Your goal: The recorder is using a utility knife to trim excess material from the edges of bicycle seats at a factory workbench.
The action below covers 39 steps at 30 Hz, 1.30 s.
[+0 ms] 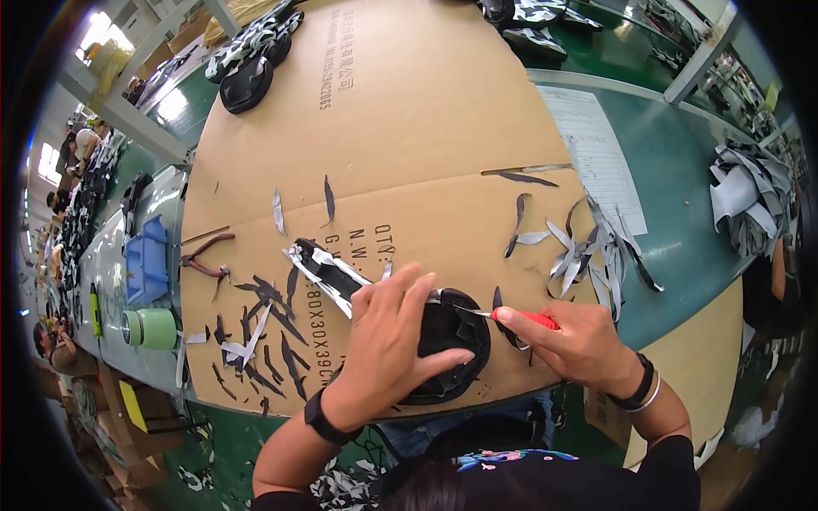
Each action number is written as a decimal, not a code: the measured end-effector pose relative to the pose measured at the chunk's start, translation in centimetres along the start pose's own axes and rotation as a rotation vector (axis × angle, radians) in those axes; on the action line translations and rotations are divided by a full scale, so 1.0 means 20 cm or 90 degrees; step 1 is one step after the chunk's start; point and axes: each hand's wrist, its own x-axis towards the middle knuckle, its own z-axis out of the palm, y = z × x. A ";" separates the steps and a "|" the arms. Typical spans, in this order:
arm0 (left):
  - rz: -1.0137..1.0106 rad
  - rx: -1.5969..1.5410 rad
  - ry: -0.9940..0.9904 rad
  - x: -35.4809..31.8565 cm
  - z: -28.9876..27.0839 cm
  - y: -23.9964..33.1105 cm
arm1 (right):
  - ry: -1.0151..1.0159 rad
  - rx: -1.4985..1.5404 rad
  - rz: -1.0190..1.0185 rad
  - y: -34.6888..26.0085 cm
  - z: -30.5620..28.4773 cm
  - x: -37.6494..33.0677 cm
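Observation:
A black padded piece shaped like a shoe (443, 336) with white edging lies slantwise on the cardboard. My left hand (388, 341) reaches across its middle and holds it down, thumb resting on the wide black end, fingers stretched toward the far edge. In my right hand (575, 341) is a red-handled tool (530, 318) with a thin metal tip. That tip touches or lies very close to the rim of the wide end; which one I cannot tell. The narrow end (328, 268) shows loose white strips. Part of the piece is hidden under my left hand.
Dark scraps (273, 298) lie left of the piece, near pliers (207, 257), a blue bin (147, 260) and a green jar (150, 329). Grey strips (601, 247) hang at the right. Similar black pieces (247, 83) are piled at the far left. A paper sheet (588, 140) lies right.

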 end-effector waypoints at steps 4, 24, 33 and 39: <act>0.014 -0.026 -0.040 0.03 0.05 -0.04 | -0.089 -0.003 -0.028 0.01 -0.05 0.08; 0.034 -0.044 -0.044 0.04 0.05 -0.05 | 0.050 0.196 0.286 -0.34 0.14 -0.26; -0.050 0.091 -0.020 -0.04 -0.03 0.22 | 0.198 0.247 0.157 -0.28 0.16 0.18; -0.148 0.063 0.028 -0.11 0.06 0.10 | 0.101 0.635 0.440 -0.24 0.13 0.15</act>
